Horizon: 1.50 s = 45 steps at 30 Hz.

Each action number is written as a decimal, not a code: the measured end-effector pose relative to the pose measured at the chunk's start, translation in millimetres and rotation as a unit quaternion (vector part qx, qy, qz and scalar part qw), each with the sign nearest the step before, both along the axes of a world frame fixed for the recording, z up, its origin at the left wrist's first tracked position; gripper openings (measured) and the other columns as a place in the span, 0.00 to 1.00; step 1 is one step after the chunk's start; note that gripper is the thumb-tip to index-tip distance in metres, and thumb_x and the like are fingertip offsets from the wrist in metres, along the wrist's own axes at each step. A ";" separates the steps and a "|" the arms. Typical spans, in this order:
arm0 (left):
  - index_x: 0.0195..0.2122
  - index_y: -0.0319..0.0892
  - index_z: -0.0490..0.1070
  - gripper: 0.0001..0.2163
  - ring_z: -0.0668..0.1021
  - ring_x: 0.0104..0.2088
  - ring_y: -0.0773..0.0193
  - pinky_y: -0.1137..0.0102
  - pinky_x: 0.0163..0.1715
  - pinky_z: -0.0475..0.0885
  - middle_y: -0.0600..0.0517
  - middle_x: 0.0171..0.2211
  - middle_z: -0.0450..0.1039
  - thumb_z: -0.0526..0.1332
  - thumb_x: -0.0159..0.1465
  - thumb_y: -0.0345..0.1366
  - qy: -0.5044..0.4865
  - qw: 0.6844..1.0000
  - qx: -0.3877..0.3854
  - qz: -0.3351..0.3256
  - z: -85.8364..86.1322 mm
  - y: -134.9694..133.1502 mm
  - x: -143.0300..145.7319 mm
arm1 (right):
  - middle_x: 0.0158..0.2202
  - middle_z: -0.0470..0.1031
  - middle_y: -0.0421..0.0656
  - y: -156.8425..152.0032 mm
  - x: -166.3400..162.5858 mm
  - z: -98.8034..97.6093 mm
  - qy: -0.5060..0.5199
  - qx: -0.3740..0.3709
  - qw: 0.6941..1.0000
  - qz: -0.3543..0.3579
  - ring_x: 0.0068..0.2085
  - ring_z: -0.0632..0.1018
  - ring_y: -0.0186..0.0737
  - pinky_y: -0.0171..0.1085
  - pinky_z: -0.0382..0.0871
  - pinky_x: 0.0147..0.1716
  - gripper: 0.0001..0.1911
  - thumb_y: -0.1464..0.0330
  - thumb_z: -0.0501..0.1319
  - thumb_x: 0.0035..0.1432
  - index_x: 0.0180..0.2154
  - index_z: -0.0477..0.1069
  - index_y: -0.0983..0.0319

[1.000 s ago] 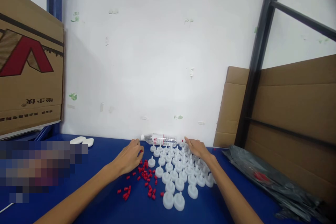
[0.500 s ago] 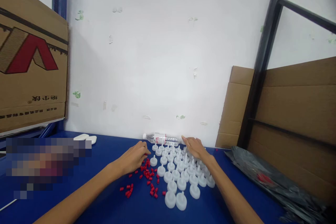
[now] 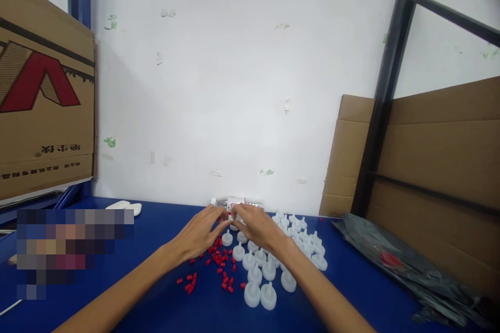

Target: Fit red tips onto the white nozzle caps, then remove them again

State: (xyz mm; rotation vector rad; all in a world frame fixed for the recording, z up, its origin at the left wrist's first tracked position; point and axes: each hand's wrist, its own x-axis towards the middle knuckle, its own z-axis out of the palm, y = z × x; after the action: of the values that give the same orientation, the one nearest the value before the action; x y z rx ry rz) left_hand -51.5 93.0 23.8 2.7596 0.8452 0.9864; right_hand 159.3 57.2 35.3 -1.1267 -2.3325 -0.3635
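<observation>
My left hand (image 3: 201, 231) is closed in a pinch on a small red cap (image 3: 229, 213), of which only a sliver shows. Fingertip to fingertip with it, my right hand (image 3: 255, 223) has its fingers curled in; what they grip, if anything, is hidden. Between and just below the fingertips, part of a white nozzle lid (image 3: 233, 227) shows. Many more white lids with upright spouts, such as this front lid (image 3: 268, 296), stand under and around my right forearm. Loose red caps (image 3: 219, 257) lie scattered below my left hand.
A clear plastic bottle (image 3: 222, 203) lies along the wall behind my hands. Grey plastic bags (image 3: 375, 250) lie at the right, before cardboard (image 3: 441, 166). A large printed carton (image 3: 47, 130) stands at the left, white objects (image 3: 135, 209) near it on the blue table (image 3: 148, 302).
My right hand has moved left from the back of the white lids to meet my left hand. My left hand has shifted slightly right and up. The view has turned a little.
</observation>
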 end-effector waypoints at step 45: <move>0.34 0.42 0.77 0.15 0.72 0.42 0.51 0.59 0.44 0.67 0.44 0.36 0.73 0.50 0.69 0.37 0.016 0.991 0.000 0.132 -12.2 19.1 -5.2 | 0.42 0.80 0.46 39.7 106.9 -27.4 0.014 -0.134 0.950 -0.280 0.46 0.78 0.46 0.40 0.62 0.47 0.25 0.59 0.39 0.72 0.43 0.73 0.58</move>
State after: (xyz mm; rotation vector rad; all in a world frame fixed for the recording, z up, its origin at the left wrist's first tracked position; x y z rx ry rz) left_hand -56.7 112.1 11.6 2.7185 1.2400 0.9804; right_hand 266.2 96.9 7.8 -1.9177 -2.0391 -0.2255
